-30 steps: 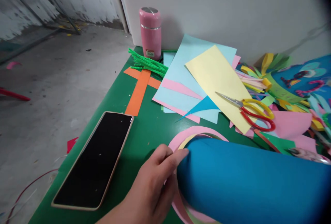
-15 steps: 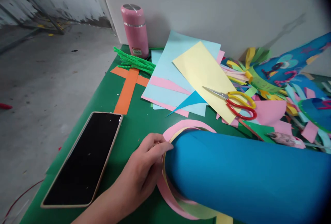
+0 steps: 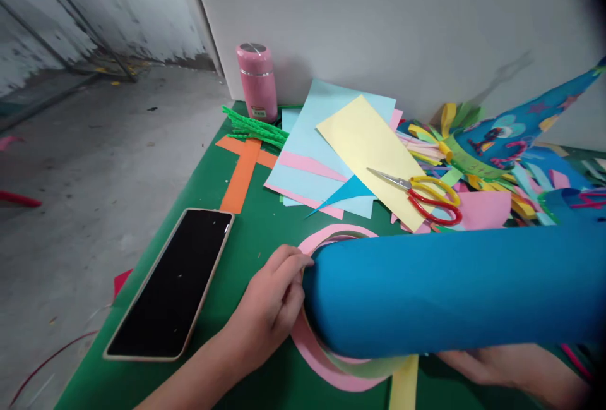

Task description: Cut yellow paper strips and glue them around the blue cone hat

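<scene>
A large rolled tube of blue paper (image 3: 440, 287) lies across the lower right, its left end set inside a pink paper ring (image 3: 326, 369) with yellow and light green strips along the inner edge. My left hand (image 3: 272, 299) is closed at that end, its fingers pinching the rim where the ring and tube meet. Under the tube's near side is my right hand (image 3: 509, 366), gripping it from below; its fingertips are partly hidden by the tube. A yellow paper strip (image 3: 404, 385) sticks out beneath the ring.
A phone (image 3: 173, 290) lies left of my left hand. Red-and-yellow scissors (image 3: 421, 197) rest on a pale yellow sheet (image 3: 362, 144) over light blue paper (image 3: 326, 103). Behind stand a pink bottle (image 3: 258, 84), green pipe cleaners (image 3: 255, 129), orange strips (image 3: 241, 176) and a decorated blue paper cone (image 3: 516, 132).
The tube's right part has swung upward in view, and my right hand has come into sight beneath it. My left hand stays at the rim. The camera view has shifted slightly.
</scene>
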`<state>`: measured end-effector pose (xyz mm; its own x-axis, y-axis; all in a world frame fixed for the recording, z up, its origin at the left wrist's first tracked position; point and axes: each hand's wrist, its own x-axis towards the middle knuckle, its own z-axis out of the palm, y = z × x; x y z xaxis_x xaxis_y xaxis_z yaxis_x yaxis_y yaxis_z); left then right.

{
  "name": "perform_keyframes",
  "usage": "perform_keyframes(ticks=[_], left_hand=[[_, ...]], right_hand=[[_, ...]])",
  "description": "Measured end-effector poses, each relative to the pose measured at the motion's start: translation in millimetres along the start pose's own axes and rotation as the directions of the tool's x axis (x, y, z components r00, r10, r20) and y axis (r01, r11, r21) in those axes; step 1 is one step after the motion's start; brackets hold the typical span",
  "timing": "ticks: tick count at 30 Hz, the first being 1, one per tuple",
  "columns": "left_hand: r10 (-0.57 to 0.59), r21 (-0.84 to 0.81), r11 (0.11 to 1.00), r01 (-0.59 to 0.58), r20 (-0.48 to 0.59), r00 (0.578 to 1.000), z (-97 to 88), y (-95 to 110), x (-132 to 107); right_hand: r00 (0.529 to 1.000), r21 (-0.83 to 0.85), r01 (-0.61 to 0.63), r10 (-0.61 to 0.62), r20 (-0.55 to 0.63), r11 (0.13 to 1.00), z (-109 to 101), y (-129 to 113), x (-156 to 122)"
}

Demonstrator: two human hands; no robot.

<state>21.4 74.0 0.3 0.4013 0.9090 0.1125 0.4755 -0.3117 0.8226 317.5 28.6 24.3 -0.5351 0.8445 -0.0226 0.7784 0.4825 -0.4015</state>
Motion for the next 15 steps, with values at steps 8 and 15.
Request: perform_keyframes(ticks=[8, 15], left_hand=[[0.015, -0.012, 1.000, -0.016, -0.032, 0.999, 1.9, 5, -8], [-0.011, 0.018, 1.000, 0.011, 0.006, 1.000, -4.4, 8, -14]], right_hand=[[0.964, -0.075, 0.258, -0.250, 0.095, 0.963, -2, 19, 19], [0.978, -0.118, 0.206, -0.202, 0.042, 0.971, 2, 25, 16]])
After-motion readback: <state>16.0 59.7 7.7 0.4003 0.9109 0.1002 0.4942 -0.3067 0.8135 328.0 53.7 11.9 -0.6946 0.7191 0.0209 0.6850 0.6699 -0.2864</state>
